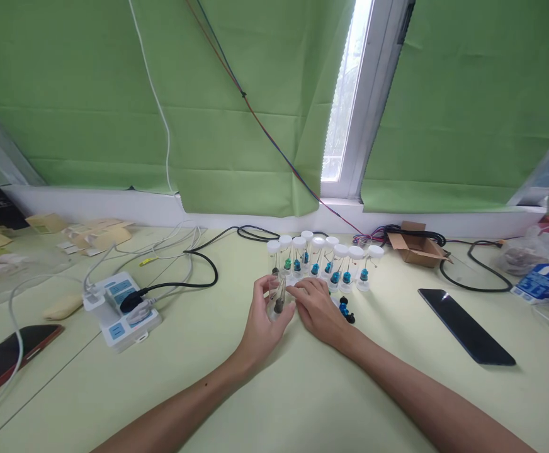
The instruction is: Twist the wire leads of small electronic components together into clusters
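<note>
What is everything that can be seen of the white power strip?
A white, plastic-looking block with blue panels, the power strip lies flat and slanted on the pale table, left of the left hand. A black plug and a white plug sit in it, and apparently a white adapter at its left side.

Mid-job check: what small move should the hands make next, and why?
I'd probably have the right hand ease the thin stems deeper into the clear tube: the left hand grips it, no lid shows on it, and the right hand is close to its mouth. The tubes behind wear white caps.
</note>
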{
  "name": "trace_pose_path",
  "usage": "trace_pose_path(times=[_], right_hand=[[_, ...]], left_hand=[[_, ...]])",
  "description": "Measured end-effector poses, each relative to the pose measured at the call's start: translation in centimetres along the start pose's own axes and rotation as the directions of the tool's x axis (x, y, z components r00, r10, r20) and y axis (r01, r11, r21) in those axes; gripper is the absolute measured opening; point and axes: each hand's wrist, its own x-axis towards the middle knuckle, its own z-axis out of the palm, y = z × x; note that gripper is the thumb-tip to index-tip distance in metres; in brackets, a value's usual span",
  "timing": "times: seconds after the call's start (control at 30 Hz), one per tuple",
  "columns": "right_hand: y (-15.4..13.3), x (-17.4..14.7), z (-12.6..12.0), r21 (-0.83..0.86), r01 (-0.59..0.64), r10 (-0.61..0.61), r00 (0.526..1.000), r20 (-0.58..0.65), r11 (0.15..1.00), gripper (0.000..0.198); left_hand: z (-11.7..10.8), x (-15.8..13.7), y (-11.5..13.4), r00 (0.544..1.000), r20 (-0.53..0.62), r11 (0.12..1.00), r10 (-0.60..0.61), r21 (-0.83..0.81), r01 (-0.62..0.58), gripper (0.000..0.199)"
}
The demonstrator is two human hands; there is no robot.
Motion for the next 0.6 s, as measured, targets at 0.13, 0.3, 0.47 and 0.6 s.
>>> trace_pose_path(times=[0.13, 0.3, 0.47, 0.6], right_hand=[[0.09, -0.07, 0.07, -0.023, 0.015, -0.015, 1.000, 0.001, 1.000, 0.036], [0.09, -0.05, 0.23, -0.012, 0.018, -0.018, 1.000, 0.001, 1.000, 0.030], [0.17, -0.05, 0.37, 0.013, 0.029, -0.029, 0.999, -0.023, 0.999, 0.028], [0.37, -0.13, 0.48, 0.037, 0.029, -0.028, 0.999, -0.041, 0.999, 0.029]], left_hand=[[0.01, 0.04, 0.01, 1.000, 0.011, 1.000, -0.008, 0.017, 0.008, 0.045], [0.00, 0.15, -0.11, 1.000, 0.016, 0.999, -0.017, 0.042, 0.017, 0.044], [0.02, 0.20, -0.17, 1.000, 0.004, 0.999, -0.027, 0.024, 0.027, 0.044], [0.07, 0.22, -0.12, 0.999, 0.012, 0.999, -0.042, 0.030, 0.041, 0.046]])
